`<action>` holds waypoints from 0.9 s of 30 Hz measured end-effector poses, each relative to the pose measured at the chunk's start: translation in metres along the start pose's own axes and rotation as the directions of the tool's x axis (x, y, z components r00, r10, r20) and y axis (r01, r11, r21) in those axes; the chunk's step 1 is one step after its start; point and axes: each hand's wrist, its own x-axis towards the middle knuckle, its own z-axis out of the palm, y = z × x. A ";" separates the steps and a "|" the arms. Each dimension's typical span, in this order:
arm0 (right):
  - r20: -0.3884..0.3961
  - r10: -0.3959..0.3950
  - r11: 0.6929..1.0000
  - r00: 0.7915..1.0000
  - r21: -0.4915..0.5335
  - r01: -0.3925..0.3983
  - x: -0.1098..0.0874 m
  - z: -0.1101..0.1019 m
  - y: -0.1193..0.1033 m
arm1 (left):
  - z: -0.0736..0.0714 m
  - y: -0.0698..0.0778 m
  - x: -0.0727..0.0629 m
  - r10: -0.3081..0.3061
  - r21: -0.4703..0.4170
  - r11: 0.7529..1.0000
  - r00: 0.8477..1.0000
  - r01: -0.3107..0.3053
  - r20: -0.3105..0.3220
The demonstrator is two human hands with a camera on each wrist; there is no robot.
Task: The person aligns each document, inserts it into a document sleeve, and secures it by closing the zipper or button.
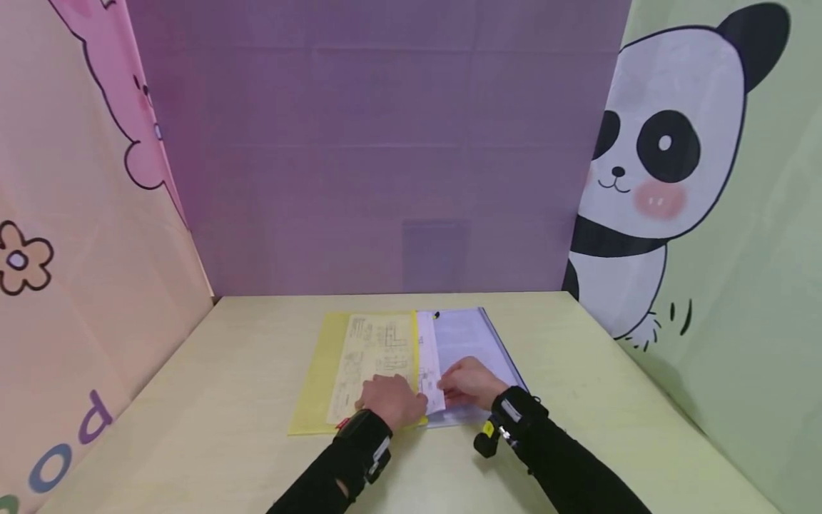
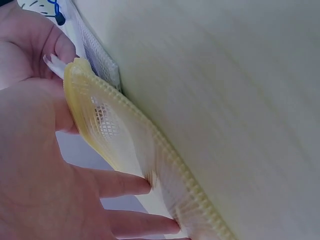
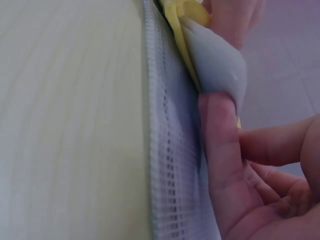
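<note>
A yellow mesh zip pouch point(image 1: 311, 392) lies on the table with a printed sheet showing through it. My left hand point(image 1: 393, 400) holds its right edge near the front corner; in the left wrist view the fingers lie against the yellow mesh. From that edge sticks out white paper point(image 1: 428, 350), curled at its front end in the right wrist view. My right hand point(image 1: 472, 382) pinches this paper between thumb and fingers. Beneath the paper, on the right, lies a pale mesh zip pouch point(image 1: 465, 335), partly covered by the yellow one.
The pouches lie on a pale wood table point(image 1: 212, 400). A purple panel point(image 1: 379, 157) stands behind it, with printed walls at left and right. A black device with a yellow mark point(image 1: 486, 437) hangs from my right wrist. A red tab point(image 1: 343, 423) shows at the yellow pouch's front edge.
</note>
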 end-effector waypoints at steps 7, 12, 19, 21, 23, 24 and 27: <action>-0.046 -0.019 0.998 0.999 -0.056 0.017 0.001 0.006 -0.004 | -0.001 -0.001 -0.001 0.004 -0.017 1.000 1.000 -0.004 0.005; -0.040 -0.054 0.997 0.998 -0.057 0.051 0.002 0.012 -0.006 | -0.003 -0.001 -0.001 0.005 -0.017 1.000 1.000 -0.005 0.008; -0.040 -0.077 0.990 0.996 -0.124 0.072 0.005 0.023 -0.009 | -0.005 -0.002 -0.001 0.023 -0.010 1.000 1.000 -0.023 -0.007; -0.035 -0.074 0.988 0.997 -0.135 0.069 0.007 0.025 -0.010 | -0.005 -0.003 -0.002 0.044 0.008 0.999 0.999 -0.043 -0.017; -0.030 -0.072 0.988 0.997 -0.136 0.067 0.008 0.026 -0.011 | -0.006 -0.004 -0.002 0.071 0.027 0.997 0.997 -0.070 -0.024; -0.028 -0.069 0.988 0.997 -0.141 0.064 0.009 0.027 -0.011 | -0.007 -0.005 -0.002 0.084 0.036 0.996 0.996 -0.083 -0.027; -0.022 -0.063 0.987 0.998 -0.151 0.059 0.010 0.028 -0.012 | -0.008 -0.006 -0.003 0.115 0.052 0.992 0.993 -0.113 -0.035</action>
